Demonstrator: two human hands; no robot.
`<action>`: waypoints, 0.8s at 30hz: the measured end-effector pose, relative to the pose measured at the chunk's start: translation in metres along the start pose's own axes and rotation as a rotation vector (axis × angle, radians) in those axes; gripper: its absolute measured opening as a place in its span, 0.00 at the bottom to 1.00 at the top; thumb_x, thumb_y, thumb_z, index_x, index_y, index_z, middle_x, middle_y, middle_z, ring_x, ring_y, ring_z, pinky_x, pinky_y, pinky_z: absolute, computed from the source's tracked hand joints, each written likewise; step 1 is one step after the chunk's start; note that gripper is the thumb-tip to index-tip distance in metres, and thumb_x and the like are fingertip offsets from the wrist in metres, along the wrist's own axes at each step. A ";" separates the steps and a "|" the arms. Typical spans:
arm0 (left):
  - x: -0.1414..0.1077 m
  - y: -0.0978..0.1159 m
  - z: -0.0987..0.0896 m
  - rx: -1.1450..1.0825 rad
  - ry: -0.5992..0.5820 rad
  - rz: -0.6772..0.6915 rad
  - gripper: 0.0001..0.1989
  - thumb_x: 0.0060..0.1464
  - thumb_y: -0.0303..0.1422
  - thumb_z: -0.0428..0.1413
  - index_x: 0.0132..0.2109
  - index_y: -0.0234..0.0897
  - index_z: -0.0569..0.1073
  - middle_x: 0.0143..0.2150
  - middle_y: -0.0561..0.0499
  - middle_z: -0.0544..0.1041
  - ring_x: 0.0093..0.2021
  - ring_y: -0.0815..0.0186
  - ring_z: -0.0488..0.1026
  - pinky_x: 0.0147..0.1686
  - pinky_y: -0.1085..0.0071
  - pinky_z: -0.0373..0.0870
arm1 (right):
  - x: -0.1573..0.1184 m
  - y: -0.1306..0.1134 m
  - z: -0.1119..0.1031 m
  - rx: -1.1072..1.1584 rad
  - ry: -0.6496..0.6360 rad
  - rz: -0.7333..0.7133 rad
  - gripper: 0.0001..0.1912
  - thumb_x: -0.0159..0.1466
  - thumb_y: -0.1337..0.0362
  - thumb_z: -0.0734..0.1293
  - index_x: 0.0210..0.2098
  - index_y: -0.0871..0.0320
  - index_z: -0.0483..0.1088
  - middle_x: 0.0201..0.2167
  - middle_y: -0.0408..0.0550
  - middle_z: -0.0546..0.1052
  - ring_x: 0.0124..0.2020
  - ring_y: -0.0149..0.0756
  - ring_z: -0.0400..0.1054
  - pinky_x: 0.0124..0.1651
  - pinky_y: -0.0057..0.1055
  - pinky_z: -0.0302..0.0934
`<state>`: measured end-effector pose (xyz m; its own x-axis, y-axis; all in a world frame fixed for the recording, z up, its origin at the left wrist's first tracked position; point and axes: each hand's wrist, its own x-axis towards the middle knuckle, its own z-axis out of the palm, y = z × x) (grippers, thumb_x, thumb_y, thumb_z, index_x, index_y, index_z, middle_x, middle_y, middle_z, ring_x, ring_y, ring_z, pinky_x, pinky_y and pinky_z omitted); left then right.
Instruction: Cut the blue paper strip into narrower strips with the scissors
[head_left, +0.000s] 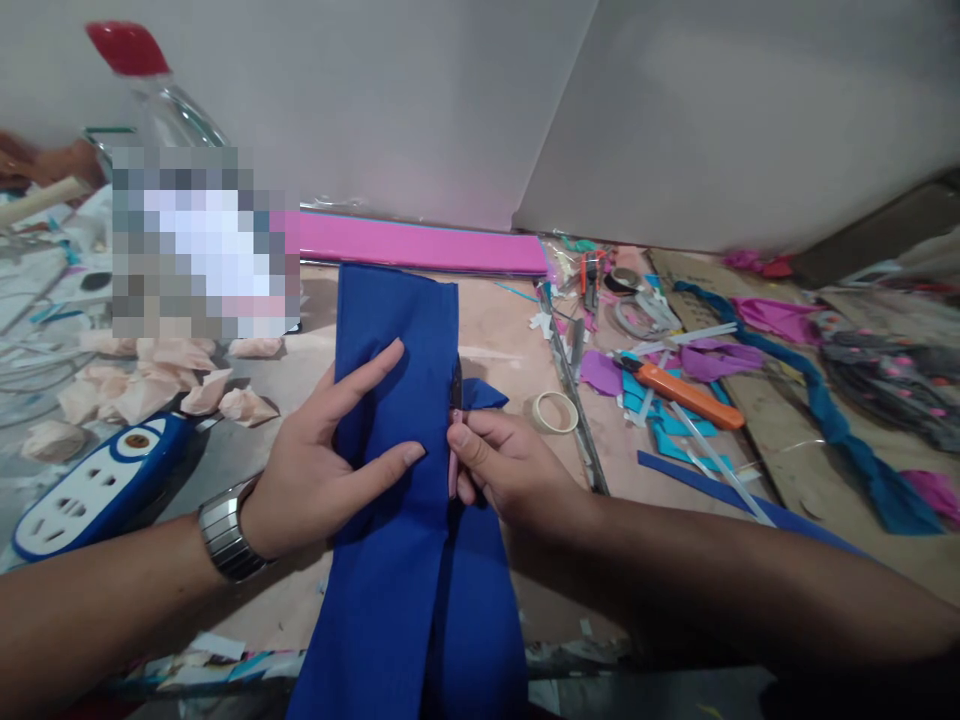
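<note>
A long piece of blue fabric (pixel 397 330) lies folded over the table and hangs down past its front edge. My left hand (pixel 322 460) rests on the fabric's left side, thumb and index finger spread apart on its surface. At the right edge of the fabric, my right hand (pixel 499 460) has its fingers wrapped round a slim tool with a pink handle (pixel 453 472) and a dark upper part. The tool's tip lies along the fabric edge. A small pointed blue flap (pixel 484 394) sticks out just beyond it.
Right of my right hand are a tape roll (pixel 555 412), an orange cutter (pixel 686 394) and coloured scraps. A blue power strip (pixel 97 485) and crumpled beige pieces (pixel 161 375) lie left. Behind is a pink strip (pixel 420 243).
</note>
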<state>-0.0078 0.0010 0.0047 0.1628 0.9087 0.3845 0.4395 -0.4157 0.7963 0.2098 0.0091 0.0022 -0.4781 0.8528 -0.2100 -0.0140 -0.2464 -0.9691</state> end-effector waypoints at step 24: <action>0.001 0.001 0.001 -0.007 -0.023 0.004 0.37 0.57 0.41 0.67 0.71 0.53 0.65 0.70 0.55 0.69 0.69 0.51 0.68 0.73 0.53 0.64 | 0.004 0.004 -0.004 -0.032 0.023 -0.029 0.26 0.70 0.43 0.66 0.27 0.58 0.70 0.18 0.40 0.70 0.19 0.26 0.62 0.24 0.26 0.53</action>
<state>-0.0062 0.0012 0.0052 0.1851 0.9077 0.3766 0.4325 -0.4194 0.7982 0.2118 0.0135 -0.0026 -0.4576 0.8698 -0.1843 0.0011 -0.2067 -0.9784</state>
